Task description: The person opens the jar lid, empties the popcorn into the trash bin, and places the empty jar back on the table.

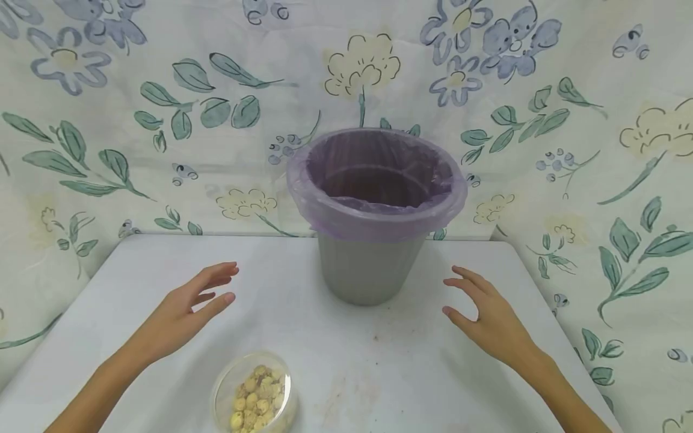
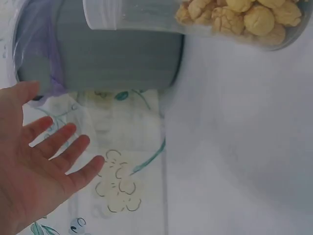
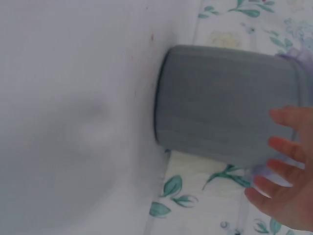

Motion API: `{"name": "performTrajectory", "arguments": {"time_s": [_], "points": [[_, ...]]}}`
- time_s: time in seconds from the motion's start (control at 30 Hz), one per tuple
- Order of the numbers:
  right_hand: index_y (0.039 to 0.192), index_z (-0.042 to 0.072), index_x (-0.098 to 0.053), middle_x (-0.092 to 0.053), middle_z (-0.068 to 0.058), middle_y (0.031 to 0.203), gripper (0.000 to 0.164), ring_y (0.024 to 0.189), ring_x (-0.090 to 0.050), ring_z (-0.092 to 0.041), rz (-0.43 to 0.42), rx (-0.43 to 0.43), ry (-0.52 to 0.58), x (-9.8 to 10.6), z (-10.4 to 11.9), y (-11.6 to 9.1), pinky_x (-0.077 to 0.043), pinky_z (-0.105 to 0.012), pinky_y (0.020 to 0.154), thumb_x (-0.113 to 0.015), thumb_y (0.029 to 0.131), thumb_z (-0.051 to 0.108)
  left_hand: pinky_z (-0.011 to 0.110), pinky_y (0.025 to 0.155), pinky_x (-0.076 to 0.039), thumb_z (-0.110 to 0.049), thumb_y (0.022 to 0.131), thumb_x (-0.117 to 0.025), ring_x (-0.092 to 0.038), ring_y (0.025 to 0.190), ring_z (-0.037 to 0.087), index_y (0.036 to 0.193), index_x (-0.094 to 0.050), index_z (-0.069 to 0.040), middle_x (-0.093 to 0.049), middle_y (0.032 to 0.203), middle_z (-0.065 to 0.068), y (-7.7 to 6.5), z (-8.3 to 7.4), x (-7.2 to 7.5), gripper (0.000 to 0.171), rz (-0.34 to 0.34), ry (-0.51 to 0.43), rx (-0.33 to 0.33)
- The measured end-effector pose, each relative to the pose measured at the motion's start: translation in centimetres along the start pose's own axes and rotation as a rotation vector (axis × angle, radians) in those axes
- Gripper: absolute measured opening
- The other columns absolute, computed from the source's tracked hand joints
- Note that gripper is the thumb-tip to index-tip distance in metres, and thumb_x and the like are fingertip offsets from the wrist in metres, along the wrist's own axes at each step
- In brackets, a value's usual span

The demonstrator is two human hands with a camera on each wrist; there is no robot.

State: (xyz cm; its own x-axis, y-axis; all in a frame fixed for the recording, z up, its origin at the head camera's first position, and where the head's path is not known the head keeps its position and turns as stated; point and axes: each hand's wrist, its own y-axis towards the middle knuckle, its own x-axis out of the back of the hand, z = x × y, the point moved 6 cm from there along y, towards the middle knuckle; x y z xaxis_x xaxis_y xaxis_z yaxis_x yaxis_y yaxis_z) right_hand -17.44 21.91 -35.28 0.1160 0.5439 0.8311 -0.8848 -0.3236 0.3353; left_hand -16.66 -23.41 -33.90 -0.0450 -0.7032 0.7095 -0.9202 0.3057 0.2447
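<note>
A grey trash bin (image 1: 368, 270) with a purple plastic liner (image 1: 379, 222) folded over its rim stands upright at the back of the table. To its left, my left hand (image 1: 181, 313) hovers over the table with fingers apart, holding nothing. On the other side, my right hand (image 1: 489, 319) is held in the air, its fingers spread and touching nothing. A clear round tub (image 1: 216, 391) holding popcorn (image 1: 257, 397) sits near the front, below and right of the left hand. In the left wrist view the tub lies at the top edge, close to the grey bin.
The white table (image 1: 346, 343) carries small brown crumbs and smudges in front of the bin. A floral cloth (image 1: 227, 162) hangs behind it and along both sides. Just behind the bin is the table's back edge.
</note>
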Motion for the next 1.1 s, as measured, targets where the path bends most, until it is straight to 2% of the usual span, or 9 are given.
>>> {"name": "performTrajectory", "arguments": {"time_s": [0.07,0.17,0.3,0.4,0.5,0.7,0.93,1.1], "points": [[0.128,0.008,-0.063,-0.048,-0.011,0.148,0.043,0.134,-0.045,-0.037,0.007,0.002,0.032,-0.4,0.4,-0.1,-0.043,-0.059,0.100,-0.077,0.088,0.016,0.010,0.093,-0.041,-0.015,0.103,-0.058,-0.053,0.123,0.007,0.147,-0.046,-0.013,-0.056,0.138,0.006,-0.5,0.3,-0.3,0.046,0.019,-0.046,-0.010],[0.128,0.009,-0.063,-0.049,-0.009,0.147,0.043,0.133,-0.046,-0.035,0.020,0.010,0.076,-1.2,1.1,-0.2,-0.044,-0.058,0.100,-0.077,0.088,0.015,0.014,0.091,-0.045,-0.011,0.102,-0.056,-0.051,0.119,-0.004,0.146,-0.047,-0.016,-0.056,0.138,-0.004,-1.3,0.7,-0.6,0.045,0.056,-0.105,-0.025],[0.128,0.014,-0.063,-0.051,-0.005,0.145,0.045,0.132,-0.049,-0.031,0.034,0.026,0.134,-2.3,2.1,-0.4,-0.045,-0.054,0.100,-0.079,0.086,0.015,0.019,0.092,-0.047,-0.002,0.098,-0.058,-0.051,0.123,0.000,0.147,-0.045,-0.016,-0.054,0.140,-0.010,-2.4,1.0,-1.1,0.053,0.118,-0.189,-0.097],[0.129,0.017,-0.063,-0.051,-0.001,0.145,0.046,0.133,-0.049,-0.028,0.053,0.032,0.191,-3.3,2.8,-0.5,-0.045,-0.051,0.101,-0.080,0.086,0.016,0.021,0.094,-0.047,0.004,0.092,-0.062,-0.050,0.127,0.004,0.150,-0.042,-0.014,-0.052,0.144,-0.006,-3.3,1.1,-1.6,0.064,0.175,-0.240,-0.161],[0.130,0.019,-0.062,-0.050,0.002,0.146,0.049,0.134,-0.048,-0.025,0.082,0.034,0.279,-4.4,3.6,-0.7,-0.046,-0.047,0.101,-0.081,0.086,0.019,0.024,0.095,-0.047,0.004,0.087,-0.067,-0.048,0.130,0.005,0.152,-0.039,-0.013,-0.049,0.147,-0.004,-4.2,1.3,-2.1,0.073,0.231,-0.271,-0.178],[0.132,0.018,-0.060,-0.051,0.001,0.145,0.051,0.134,-0.047,-0.022,0.123,0.072,0.460,-6.3,5.3,-0.9,-0.049,-0.043,0.099,-0.081,0.086,0.021,0.029,0.095,-0.048,-0.002,0.083,-0.074,-0.044,0.132,0.006,0.154,-0.034,-0.012,-0.045,0.151,-0.001,-5.5,1.9,-3.3,0.082,0.287,-0.293,-0.155],[0.139,0.015,-0.053,-0.051,0.001,0.144,0.059,0.133,-0.048,-0.024,0.215,0.085,0.567,-8.8,7.2,-1.3,-0.046,-0.041,0.102,-0.079,0.088,0.028,0.033,0.088,-0.052,-0.012,0.087,-0.074,-0.040,0.133,0.002,0.157,-0.030,-0.017,-0.041,0.154,0.000,-7.0,2.8,-4.8,0.083,0.317,-0.313,-0.065],[0.143,0.011,-0.050,-0.051,-0.001,0.145,0.065,0.132,-0.049,-0.025,0.281,0.081,0.661,-10.6,8.6,-1.6,-0.043,-0.038,0.105,-0.080,0.087,0.028,0.034,0.088,-0.050,-0.019,0.088,-0.075,-0.038,0.136,0.006,0.158,-0.026,-0.023,-0.036,0.156,0.008,-7.8,2.1,-5.4,0.086,0.361,-0.369,-0.020]]}}
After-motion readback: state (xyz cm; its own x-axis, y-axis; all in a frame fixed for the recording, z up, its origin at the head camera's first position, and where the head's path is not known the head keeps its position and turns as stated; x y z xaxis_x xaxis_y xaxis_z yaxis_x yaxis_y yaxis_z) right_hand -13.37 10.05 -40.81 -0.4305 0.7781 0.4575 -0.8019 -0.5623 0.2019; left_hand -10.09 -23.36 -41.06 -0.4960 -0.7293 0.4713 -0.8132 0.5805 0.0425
